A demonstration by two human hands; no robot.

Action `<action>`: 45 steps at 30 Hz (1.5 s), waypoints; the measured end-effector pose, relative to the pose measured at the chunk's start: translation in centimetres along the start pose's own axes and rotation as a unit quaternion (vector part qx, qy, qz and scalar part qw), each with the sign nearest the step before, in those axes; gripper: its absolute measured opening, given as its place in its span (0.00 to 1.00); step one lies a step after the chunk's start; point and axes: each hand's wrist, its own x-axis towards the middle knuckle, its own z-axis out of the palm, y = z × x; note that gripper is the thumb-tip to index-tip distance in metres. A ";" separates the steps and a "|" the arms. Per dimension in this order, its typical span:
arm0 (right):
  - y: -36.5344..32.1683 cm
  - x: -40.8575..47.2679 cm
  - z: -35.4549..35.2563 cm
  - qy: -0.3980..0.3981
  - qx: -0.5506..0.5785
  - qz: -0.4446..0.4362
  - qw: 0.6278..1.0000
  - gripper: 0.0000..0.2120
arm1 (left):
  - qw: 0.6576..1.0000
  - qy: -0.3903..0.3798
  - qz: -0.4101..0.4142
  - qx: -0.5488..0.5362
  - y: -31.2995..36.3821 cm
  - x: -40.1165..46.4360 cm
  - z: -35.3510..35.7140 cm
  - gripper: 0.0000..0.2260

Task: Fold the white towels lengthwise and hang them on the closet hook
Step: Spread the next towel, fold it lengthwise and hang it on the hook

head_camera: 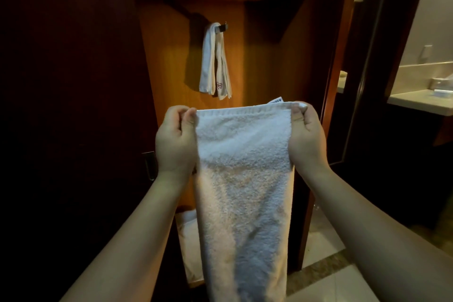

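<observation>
A white towel (242,179) hangs straight down in front of me, folded into a long strip. My left hand (175,140) pinches its top left corner, and my right hand (306,135) pinches the top right corner, where a small label pokes up behind the hem. Inside the wooden closet, a metal hook (223,27) on the back wall carries another folded white towel (215,61) with a small red mark near its lower end. That hook lies above and beyond my hands.
A dark closet door (73,105) with a metal handle (149,164) stands at the left. More white fabric (188,233) lies low inside the closet. At the right are the door frame (343,56), a tiled floor and a bathroom counter (421,100).
</observation>
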 end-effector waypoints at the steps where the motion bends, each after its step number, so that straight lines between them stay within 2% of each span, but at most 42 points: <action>1: -0.1 0.1 0.2 0.002 0.003 0.001 1.000 0.13 | 0.998 -0.005 -0.045 -0.046 -0.1 0.1 -0.2 0.05; 3: -0.6 0.2 0.5 0.009 0.006 0.000 1.000 0.12 | 0.976 -0.057 -0.153 -0.144 -0.9 -0.1 -0.6 0.17; 4: -0.7 0.2 0.6 0.012 0.007 -0.001 1.000 0.12 | 0.963 -0.098 -0.192 -0.164 -1.5 -0.5 -0.7 0.20; 6: -0.7 0.0 0.6 0.007 0.008 -0.004 1.000 0.11 | 0.953 -0.151 -0.218 -0.145 -2.7 -1.5 -0.7 0.12; 7: -0.5 -0.1 0.6 0.000 0.006 -0.006 1.000 0.11 | 0.954 -0.145 -0.224 -0.134 -3.1 -1.8 -0.6 0.08; 9: -0.2 -0.4 0.7 -0.010 -0.001 -0.006 1.000 0.10 | 0.957 -0.109 -0.232 -0.134 -3.4 -2.1 -0.5 0.10; 12: -0.1 -0.6 0.8 -0.009 -0.010 -0.003 1.000 0.10 | 0.973 -0.058 -0.198 -0.102 -2.7 -2.0 0.1 0.15; 15: 0.0 -0.2 0.3 -0.002 -0.015 -0.010 1.000 0.09 | 0.989 -0.020 -0.116 -0.086 -1.6 -2.0 0.5 0.18; 18: 0.0 -0.1 -0.4 -0.009 -0.025 -0.021 0.999 0.09 | 0.993 -0.017 -0.072 -0.091 -1.3 -1.8 0.2 0.23; 21: -0.1 0.0 -0.7 -0.012 -0.032 -0.033 0.999 0.09 | 0.987 -0.056 -0.092 -0.117 -1.2 -1.3 -0.1 0.26; 22: -0.1 0.1 -0.7 -0.011 -0.032 -0.033 0.999 0.09 | 0.979 -0.088 -0.114 -0.145 -1.0 -0.9 -0.4 0.23; 24: -0.1 0.3 -0.8 -0.014 -0.034 -0.033 0.999 0.09 | 0.940 -0.166 -0.195 -0.227 -1.1 0.2 -0.7 0.17; 26: 0.1 0.5 -0.8 -0.027 -0.038 -0.031 0.998 0.10 | 0.906 -0.233 -0.243 -0.259 -1.3 0.7 -1.0 0.16; 28: 0.3 0.5 -0.8 -0.038 -0.036 -0.022 0.998 0.10 | 0.897 -0.251 -0.257 -0.257 -1.4 0.6 -1.1 0.13; 30: 0.4 0.4 -1.1 -0.052 -0.023 -0.005 0.998 0.11 | 0.884 -0.247 -0.279 -0.283 -1.6 0.4 -1.1 0.17; 32: 0.5 0.5 -1.5 -0.089 0.010 0.032 0.995 0.17 | 0.873 -0.230 -0.308 -0.300 -1.5 0.2 -0.9 0.21; 34: 0.8 0.5 -2.0 -0.157 0.118 0.105 0.975 0.29 | 0.864 -0.220 -0.331 -0.310 -1.3 0.0 -0.6 0.22; 36: 1.3 0.3 -2.7 -0.250 0.266 0.236 0.901 0.42 | 0.851 -0.227 -0.345 -0.325 -1.3 -0.4 -0.5 0.24; 38: 2.1 0.0 -3.5 -0.327 0.327 0.311 0.831 0.40 | 0.842 -0.243 -0.347 -0.334 -1.6 -0.7 -0.5 0.24; 40: 3.5 -0.2 -4.3 -0.355 0.359 0.342 0.792 0.34 | 0.834 -0.262 -0.344 -0.342 -1.9 -0.9 -0.7 0.25; 42: 4.7 -0.2 -4.7 -0.363 0.375 0.353 0.776 0.32 | 0.831 -0.275 -0.341 -0.343 -2.2 -1.0 -0.7 0.26; 45: 6.1 -0.3 -4.5 -0.354 0.382 0.379 0.765 0.30 | 0.836 -0.280 -0.346 -0.322 -2.6 -1.2 -0.6 0.20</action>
